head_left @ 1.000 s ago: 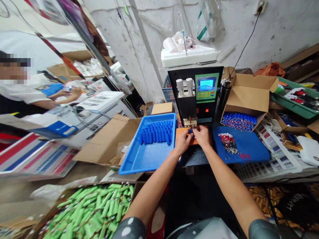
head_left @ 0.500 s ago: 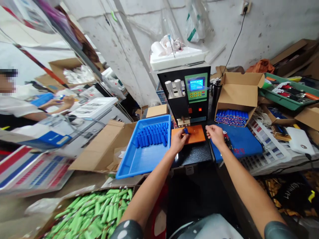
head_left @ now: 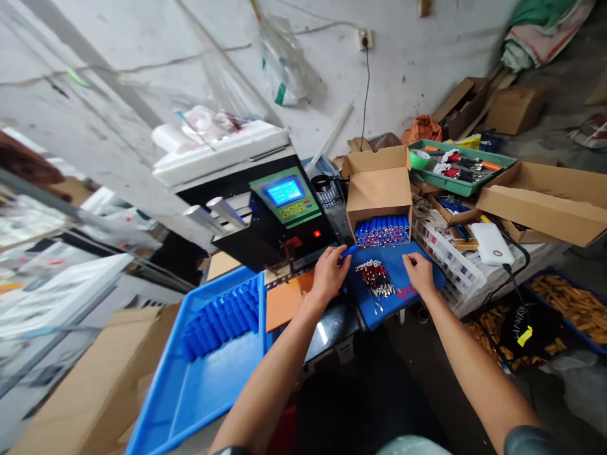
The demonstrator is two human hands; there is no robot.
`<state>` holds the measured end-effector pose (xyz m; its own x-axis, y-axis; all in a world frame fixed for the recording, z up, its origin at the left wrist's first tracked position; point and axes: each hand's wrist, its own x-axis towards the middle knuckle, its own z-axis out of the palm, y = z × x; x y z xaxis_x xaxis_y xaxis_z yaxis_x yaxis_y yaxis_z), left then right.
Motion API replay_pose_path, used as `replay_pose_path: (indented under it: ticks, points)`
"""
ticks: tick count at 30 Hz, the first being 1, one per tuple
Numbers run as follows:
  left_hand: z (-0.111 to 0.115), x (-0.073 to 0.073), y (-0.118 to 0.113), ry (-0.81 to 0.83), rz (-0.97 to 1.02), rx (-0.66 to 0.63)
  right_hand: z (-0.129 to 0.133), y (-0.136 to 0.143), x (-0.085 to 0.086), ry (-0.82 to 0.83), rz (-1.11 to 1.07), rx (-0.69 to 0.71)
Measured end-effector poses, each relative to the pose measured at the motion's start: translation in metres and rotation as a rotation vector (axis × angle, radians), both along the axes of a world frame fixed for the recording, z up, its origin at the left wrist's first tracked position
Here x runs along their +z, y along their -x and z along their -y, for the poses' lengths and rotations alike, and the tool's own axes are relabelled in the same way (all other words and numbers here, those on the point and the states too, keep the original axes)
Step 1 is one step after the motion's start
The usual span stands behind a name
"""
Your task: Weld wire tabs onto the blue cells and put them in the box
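A blue cylindrical cell (head_left: 349, 251) is pinched in the fingers of my left hand (head_left: 331, 273), just right of the black machine (head_left: 237, 243) with its lit blue screen. My right hand (head_left: 418, 272) is closed over the right part of the blue mat (head_left: 386, 309); whatever its fingers hold is too small to make out. Between my hands, a pile of small red and black wired parts (head_left: 375, 278) lies on the mat. Behind them stands an open cardboard box (head_left: 378, 180) of blue cells (head_left: 382, 230). The orange plate (head_left: 283, 302) is partly behind my left wrist.
A blue tray (head_left: 164, 385) with rows of blue cells (head_left: 222, 319) sits at the left. At the right are a white plastic basket (head_left: 448, 262), a white power bank (head_left: 492, 244) and a green tray (head_left: 497, 165) of tools. A cardboard box (head_left: 95, 379) fills the lower left.
The view has turned to the right. My left hand has moved from the orange plate below the machine to the mat's left edge, with a blue cell in its fingers. My right hand remains closed.
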<state>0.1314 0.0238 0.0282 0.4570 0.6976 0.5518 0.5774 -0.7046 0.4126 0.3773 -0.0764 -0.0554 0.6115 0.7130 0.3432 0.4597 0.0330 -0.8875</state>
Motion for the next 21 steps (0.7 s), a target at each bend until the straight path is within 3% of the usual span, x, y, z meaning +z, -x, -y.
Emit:
replay_pose_path:
  ticks: [5, 9, 16, 21]
  points:
    - [-0.060, -0.003, -0.077, -0.144, -0.127, 0.041, 0.001, 0.000, 0.003, -0.018, -0.024, 0.008]
    - [-0.086, -0.015, -0.110, -0.169, -0.242, 0.031, 0.001, -0.003, 0.003, -0.014, -0.047, 0.014]
    - [-0.083, -0.032, -0.112, -0.103, -0.348, -0.020, 0.001, -0.003, 0.002, -0.003, -0.078, 0.023]
    - [-0.080, -0.037, -0.111, -0.050, -0.255, -0.085, 0.002, -0.004, 0.002, -0.015, -0.063, 0.010]
